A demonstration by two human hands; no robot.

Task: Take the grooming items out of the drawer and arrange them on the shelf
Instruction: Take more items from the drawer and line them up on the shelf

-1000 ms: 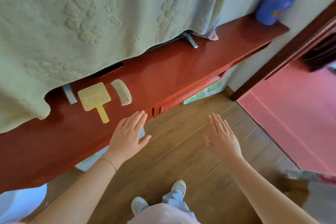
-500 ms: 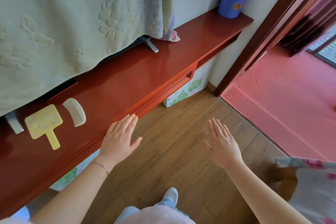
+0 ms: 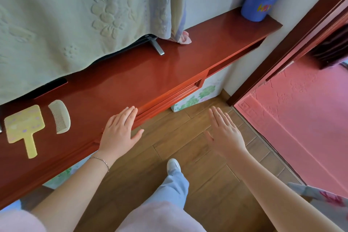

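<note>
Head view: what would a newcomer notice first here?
The long red shelf, with a yellow hand mirror and a cream comb lying side by side at its left end. Both hands are flat and empty: the left hand at the shelf's front edge, the right hand over the floor.

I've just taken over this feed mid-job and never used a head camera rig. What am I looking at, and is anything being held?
One camera, worn on a person's head, looks down at their bare hands. The left hand lies flat at the front edge of the red shelf; the right hand hovers open over the wooden floor. Neither holds anything. On the shelf lie a yellow hand mirror and a comb, side by side, with a blue container at the far end.
</note>
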